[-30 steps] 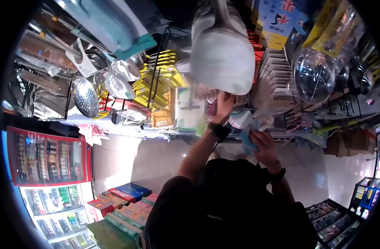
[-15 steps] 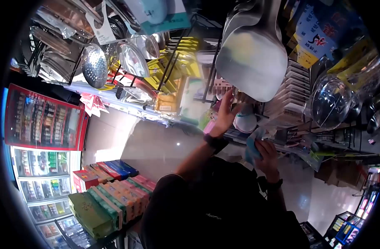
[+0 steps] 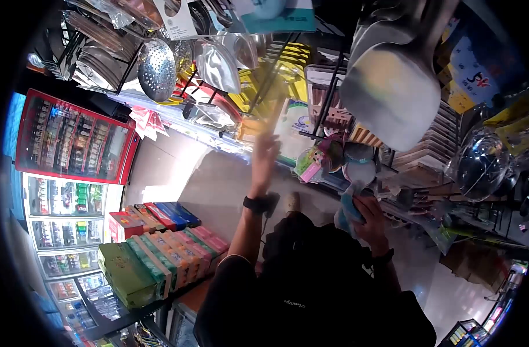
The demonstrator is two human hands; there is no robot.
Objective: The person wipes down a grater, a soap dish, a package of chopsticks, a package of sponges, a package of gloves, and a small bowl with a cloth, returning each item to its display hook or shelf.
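My left hand (image 3: 265, 159) is raised in front of the hanging goods, near the yellow packets (image 3: 284, 78) and a white package (image 3: 291, 130). Its fingers are smeared by motion, and I see nothing held in it. Lower down, my right hand (image 3: 371, 222) is closed around a light blue cloth (image 3: 348, 211). Just above the cloth hang round white-faced items (image 3: 358, 171) and a pink and green package (image 3: 312, 163). A large metal spatula (image 3: 394, 92) hangs close above both.
A perforated skimmer (image 3: 156, 70) hangs at upper left, a clear-wrapped round utensil (image 3: 483, 165) at right. Stacked tissue packs (image 3: 172, 260) and a green box (image 3: 125, 274) stand lower left. Behind them are a red display cabinet (image 3: 73, 139) and a lit drinks fridge (image 3: 67, 220).
My left hand has moved left, away from the round items and packages beneath the spatula. My right hand still holds the blue cloth. The view has shifted, so the shelf goods appear further right.
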